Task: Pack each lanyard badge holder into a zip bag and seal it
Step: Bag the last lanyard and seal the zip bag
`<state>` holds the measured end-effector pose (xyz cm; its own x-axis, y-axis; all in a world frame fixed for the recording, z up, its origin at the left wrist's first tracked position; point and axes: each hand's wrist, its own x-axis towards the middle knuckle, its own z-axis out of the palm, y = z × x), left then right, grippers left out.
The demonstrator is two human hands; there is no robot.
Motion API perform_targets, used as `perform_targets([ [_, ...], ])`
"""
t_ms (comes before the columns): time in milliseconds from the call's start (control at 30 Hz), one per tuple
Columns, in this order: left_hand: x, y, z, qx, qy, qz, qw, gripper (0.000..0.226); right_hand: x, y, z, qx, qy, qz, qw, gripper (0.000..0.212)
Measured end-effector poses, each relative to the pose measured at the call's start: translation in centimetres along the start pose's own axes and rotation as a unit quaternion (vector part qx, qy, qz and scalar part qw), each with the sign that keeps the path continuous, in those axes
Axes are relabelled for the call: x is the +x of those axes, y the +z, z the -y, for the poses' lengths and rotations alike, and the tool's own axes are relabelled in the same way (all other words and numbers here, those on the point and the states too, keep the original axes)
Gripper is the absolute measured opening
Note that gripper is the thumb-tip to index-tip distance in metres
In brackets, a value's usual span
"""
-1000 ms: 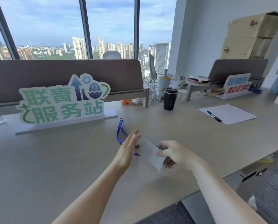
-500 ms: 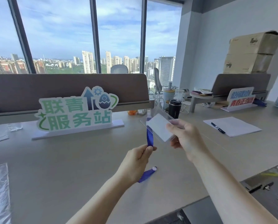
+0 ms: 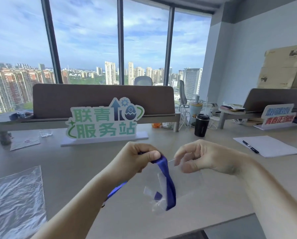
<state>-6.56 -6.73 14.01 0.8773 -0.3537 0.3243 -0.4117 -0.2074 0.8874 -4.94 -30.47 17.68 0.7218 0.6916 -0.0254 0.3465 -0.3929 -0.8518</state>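
Observation:
My left hand (image 3: 141, 159) pinches the top of a blue lanyard strap (image 3: 169, 185), which hangs in a loop above the desk. A second stretch of the strap passes behind my left forearm. My right hand (image 3: 201, 157) pinches the upper edge of a clear plastic badge holder (image 3: 184, 183) that hangs beside the strap. A clear plastic clip (image 3: 157, 200) dangles at the bottom of the loop. A crumpled pile of clear zip bags (image 3: 15, 195) lies flat on the desk at the far left, away from both hands.
A green-lettered sign (image 3: 103, 123) stands behind my hands on the grey desk (image 3: 85, 166). To the right are a black cup (image 3: 202, 125) and white paper (image 3: 272, 145) with a pen (image 3: 250, 146). Cardboard boxes (image 3: 285, 66) are stacked far right. The desk edge runs bottom right.
Both hands lifted the lanyard and holder off the desk. My left hand rose to pinch the strap's top, and the holder dropped from in front of me to hang under my right fingers.

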Motion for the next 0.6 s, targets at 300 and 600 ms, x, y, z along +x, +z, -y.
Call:
perform_targets([
  [300,-3.4,1.3,1.7,-0.069,-0.034,-0.097,0.992,0.035,4.5,4.5,1.1,0.242,-0.1,-0.286,0.922,0.014],
  [600,-5.6,-2.9,0.6,0.353,0.0,-0.052,0.934,0.021,5.7,4.3,1.7,-0.356,-0.018,-0.21,0.91,0.015],
])
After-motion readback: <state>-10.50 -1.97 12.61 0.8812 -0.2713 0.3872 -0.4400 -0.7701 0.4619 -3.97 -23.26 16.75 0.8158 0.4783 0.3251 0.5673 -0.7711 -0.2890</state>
